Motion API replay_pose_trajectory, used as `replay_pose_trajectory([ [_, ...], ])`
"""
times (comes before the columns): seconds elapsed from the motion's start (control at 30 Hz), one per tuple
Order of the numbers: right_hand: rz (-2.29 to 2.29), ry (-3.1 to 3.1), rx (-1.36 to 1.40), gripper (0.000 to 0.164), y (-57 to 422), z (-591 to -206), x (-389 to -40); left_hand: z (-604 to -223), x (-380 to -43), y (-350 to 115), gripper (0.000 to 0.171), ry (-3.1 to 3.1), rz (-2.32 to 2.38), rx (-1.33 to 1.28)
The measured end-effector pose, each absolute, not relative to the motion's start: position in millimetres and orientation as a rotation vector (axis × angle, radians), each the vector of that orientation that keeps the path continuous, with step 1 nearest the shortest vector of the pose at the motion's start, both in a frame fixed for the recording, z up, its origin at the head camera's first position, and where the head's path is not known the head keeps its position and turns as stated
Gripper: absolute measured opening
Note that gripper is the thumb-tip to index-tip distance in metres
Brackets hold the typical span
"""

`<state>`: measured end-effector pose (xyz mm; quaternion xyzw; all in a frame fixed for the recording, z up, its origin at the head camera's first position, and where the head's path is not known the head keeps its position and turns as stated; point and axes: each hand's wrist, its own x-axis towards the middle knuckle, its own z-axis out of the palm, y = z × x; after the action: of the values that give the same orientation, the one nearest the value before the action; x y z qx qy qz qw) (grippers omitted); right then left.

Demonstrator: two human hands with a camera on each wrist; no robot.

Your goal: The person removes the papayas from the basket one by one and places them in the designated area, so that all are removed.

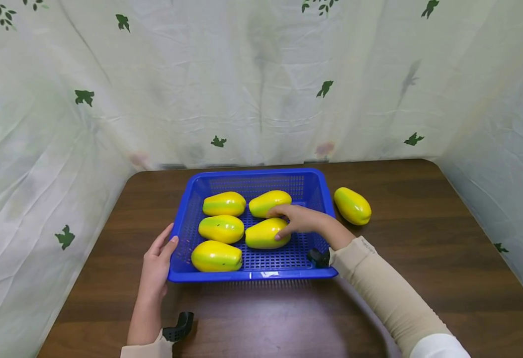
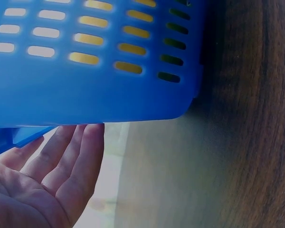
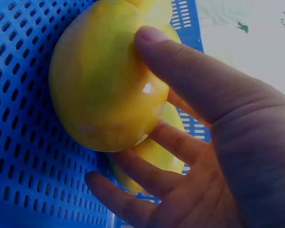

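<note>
Touching left side of blue basket [image 1: 225,277], left hand [image 1: 156,258] is held straight-fingered; inside, yellow fruit [image 1: 261,236] is touched by loosely spread right hand [image 1: 305,220]. Four fruits [image 1: 221,228] alongside; right rim [image 1: 325,191] part-blocked by forearm [image 1: 387,288]; loose fruit [image 1: 353,206] on surface [image 1: 422,238].

Five fruits [image 1: 221,229] lie in the basket [image 1: 217,277] on the table [image 1: 422,248], a sixth [image 1: 352,206] to the basket's right.

The bare left hand [image 2: 47,183] touches a blue plastic basket [image 2: 109,95] with long holes. Yellow things [image 2: 84,58] show through. A brown wooden counter [image 2: 261,133] is near.
</note>
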<state>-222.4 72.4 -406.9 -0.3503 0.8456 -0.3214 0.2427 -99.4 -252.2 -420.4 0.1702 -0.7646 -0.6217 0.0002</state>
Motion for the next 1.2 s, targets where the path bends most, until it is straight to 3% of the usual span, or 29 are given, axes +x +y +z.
replay_pose_trajectory([
  [0.43, -0.857, 2.316, -0.967, 0.053, 74, -408, -223, -420, -99, -252, 0.054, -2.386, -1.971, 0.542],
  [1.2, -1.240, 2.318, -0.904, 0.053, 85, -383, -212, -419, -100, -253, 0.056, -2.400, -1.967, 0.526],
])
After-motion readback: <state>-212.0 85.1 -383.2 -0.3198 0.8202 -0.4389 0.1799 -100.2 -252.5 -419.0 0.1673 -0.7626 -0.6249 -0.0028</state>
